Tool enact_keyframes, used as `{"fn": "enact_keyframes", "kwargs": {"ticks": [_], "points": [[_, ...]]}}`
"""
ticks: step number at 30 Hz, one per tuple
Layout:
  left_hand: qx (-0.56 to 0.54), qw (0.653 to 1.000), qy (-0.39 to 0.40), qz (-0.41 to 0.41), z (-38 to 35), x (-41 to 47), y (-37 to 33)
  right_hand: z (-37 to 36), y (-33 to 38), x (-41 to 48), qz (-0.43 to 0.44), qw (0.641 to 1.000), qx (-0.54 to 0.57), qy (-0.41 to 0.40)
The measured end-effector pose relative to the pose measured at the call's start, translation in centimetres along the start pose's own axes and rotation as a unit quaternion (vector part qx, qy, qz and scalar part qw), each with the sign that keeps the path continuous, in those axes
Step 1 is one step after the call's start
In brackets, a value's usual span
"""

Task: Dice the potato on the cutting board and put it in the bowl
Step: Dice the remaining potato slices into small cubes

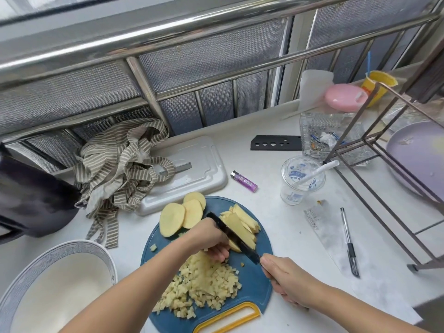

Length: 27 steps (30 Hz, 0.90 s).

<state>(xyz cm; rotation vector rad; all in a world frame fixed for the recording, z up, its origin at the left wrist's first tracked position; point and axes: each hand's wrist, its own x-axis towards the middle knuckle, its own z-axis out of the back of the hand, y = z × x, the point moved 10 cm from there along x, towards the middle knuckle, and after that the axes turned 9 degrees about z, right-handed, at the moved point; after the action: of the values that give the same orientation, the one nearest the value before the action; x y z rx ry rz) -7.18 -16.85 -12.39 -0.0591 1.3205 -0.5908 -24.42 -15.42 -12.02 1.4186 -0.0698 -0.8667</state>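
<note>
Head: about half diced; right hand [286, 277] grips knife [230, 229], left hand [211, 239] clamps strips [242, 224]; slices [182, 217] uncut, bowl [60, 289] empty

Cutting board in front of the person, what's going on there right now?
A person is dicing potato on the blue cutting board. The right hand grips the knife, its blade across potato strips that the left hand steadies. A pile of dice lies on the board's near side, three round slices wait at the far left, and the bowl holds no potato yet.
</note>
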Motion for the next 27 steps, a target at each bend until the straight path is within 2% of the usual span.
{"fn": "enact_keyframes", "kwargs": {"ticks": [7,27], "points": [[0.009,1.000,0.004,0.018,-0.01,0.23,0.11,-0.60,-0.54,0.03,-0.008,0.997,0.071,0.026],[0.028,0.999,0.014,0.041,-0.11,0.82,0.04,-0.39,-0.21,0.23,-0.013,0.997,0.068,0.033]]}}
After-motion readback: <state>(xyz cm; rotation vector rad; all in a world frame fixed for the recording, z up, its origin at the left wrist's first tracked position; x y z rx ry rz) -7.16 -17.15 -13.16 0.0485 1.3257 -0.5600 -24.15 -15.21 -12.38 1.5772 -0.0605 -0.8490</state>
